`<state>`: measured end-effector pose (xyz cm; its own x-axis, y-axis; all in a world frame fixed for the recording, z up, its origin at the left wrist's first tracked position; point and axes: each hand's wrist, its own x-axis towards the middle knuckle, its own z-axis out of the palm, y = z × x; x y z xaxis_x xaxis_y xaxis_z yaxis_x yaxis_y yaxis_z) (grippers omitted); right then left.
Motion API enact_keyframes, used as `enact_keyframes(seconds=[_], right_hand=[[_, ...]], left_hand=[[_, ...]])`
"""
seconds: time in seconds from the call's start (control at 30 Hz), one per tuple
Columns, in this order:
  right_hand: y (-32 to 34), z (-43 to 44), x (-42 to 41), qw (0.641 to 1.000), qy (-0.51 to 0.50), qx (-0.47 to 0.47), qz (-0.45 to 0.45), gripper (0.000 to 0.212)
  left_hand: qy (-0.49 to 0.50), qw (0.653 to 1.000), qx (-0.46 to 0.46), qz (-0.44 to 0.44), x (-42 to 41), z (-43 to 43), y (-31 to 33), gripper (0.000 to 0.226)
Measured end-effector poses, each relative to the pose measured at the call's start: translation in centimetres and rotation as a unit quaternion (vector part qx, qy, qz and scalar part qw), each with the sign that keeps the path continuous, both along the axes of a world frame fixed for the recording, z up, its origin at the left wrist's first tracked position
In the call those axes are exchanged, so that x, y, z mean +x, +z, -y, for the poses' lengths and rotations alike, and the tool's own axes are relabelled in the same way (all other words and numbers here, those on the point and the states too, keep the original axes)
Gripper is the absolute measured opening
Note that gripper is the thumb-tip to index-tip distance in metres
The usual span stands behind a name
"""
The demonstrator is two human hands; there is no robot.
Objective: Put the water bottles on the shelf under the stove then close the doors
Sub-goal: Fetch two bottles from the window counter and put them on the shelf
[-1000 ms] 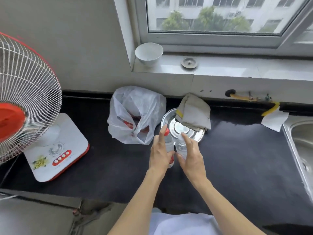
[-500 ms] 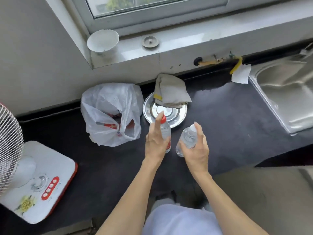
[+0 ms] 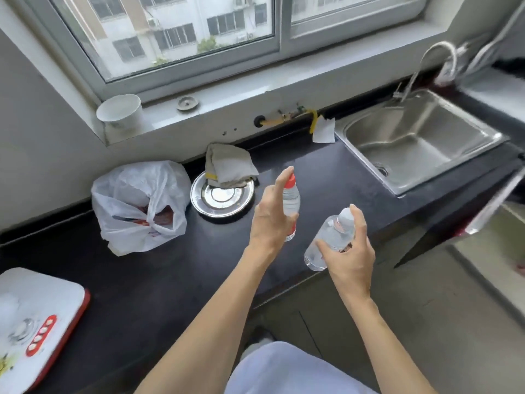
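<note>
- Single head view, worn high, looking forward and steeply down over a dark countertop [image 3: 147,280].
- Faces the back wall: window [image 3: 170,32] across the top edge of the frame, sink [image 3: 420,143] at the countertop's far right end.
- Near enough that both forearms enter from the bottom edge, with left hand [image 3: 270,220] and right hand [image 3: 349,254] around mid-frame, above the countertop's front edge.
- Tilted slightly, so the countertop's back edge climbs toward the right.
- Wide-angle, bending straight lines near the corners.
- No second view, so nothing shared.
</note>
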<state>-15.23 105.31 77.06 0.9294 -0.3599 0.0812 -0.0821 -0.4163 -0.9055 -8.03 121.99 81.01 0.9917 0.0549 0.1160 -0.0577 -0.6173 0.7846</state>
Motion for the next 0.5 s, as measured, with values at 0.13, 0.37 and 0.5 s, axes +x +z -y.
enact_keyframes(seconds=[0.13,0.37,0.5], right_hand=[[2.8,7.6,-3.8,0.995,-0.072,0.028,0.06,0.105],[6.9,21.3,-12.4,0.976,-0.174,0.032,0.125,0.1],[9.7,27.2,-18.8,0.968,-0.21,-0.04,0.132,0.095]], left_hand=[[-0.049,0.998,0.007,0.031,-1.8,8.0,3.0,0.117],[-0.205,0.975,-0.037,0.077,-7.3,22.3,8.2,0.115],[-0.282,0.955,-0.053,0.07,-11.4,29.7,10.4,0.112]])
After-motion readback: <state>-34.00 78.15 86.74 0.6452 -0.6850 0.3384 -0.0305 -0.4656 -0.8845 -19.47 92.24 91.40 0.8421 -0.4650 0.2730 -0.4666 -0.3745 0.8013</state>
